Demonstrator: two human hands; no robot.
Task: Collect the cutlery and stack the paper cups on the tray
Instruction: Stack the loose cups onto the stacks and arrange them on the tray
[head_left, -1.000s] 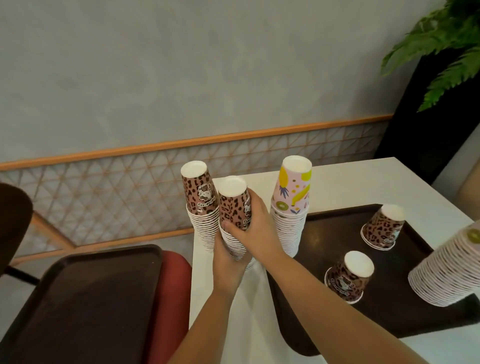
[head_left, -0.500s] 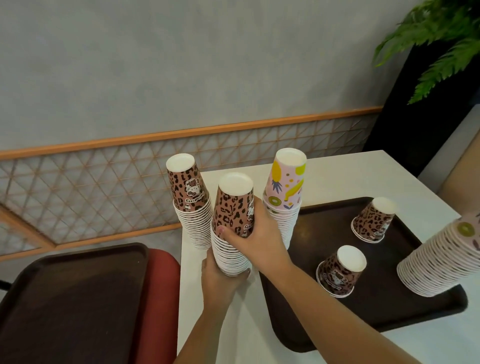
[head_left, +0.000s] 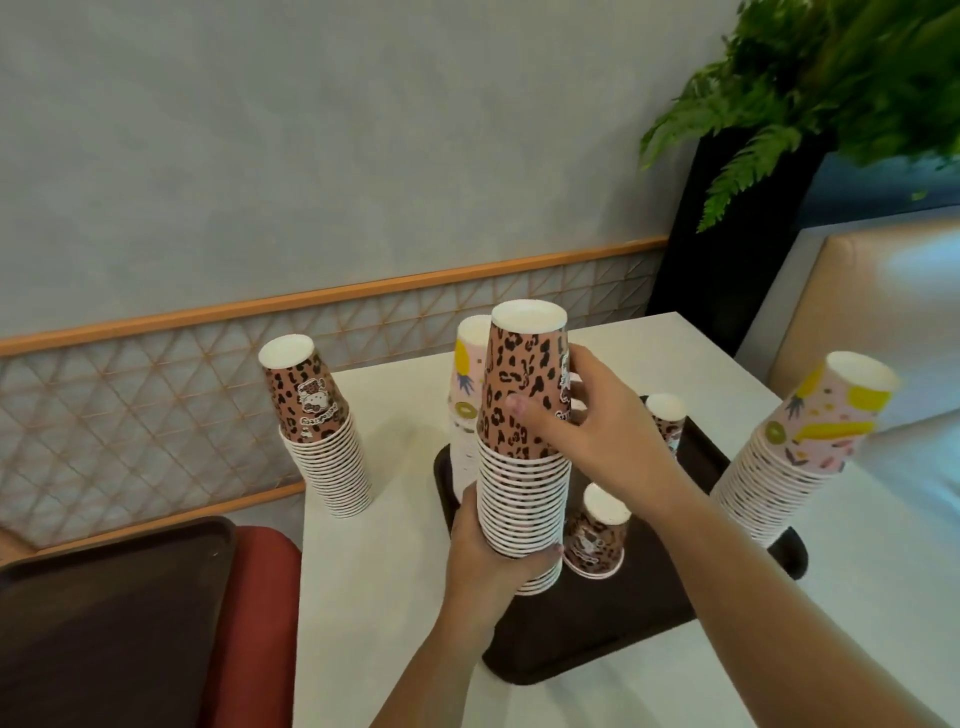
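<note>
Both hands, left (head_left: 488, 558) low, right (head_left: 602, 441) high, gripping leopard stack (head_left: 522, 467) over tray (head_left: 597, 618) left edge. Blocking: fruit stack (head_left: 465, 405) behind, single cup (head_left: 597, 535) right. Bare desk (head_left: 374, 597) left of tray.

Two single cups (head_left: 597, 535) stand on the tray (head_left: 597, 623), another stack (head_left: 322, 431) to its left.

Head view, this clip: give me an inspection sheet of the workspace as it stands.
Surface: white table; dark tray on it.
Job's things: held leopard cup stack over the tray; second leopard stack on the table; fruit-print stacks behind and at right; two single cups on the tray. Cutlery: nothing seen.
Clutter: second tray on red seat.
Hands: left hand grips the stack's base, right hand its top.
Cables: nothing seen.
Surroundings: fern, wall.
</note>
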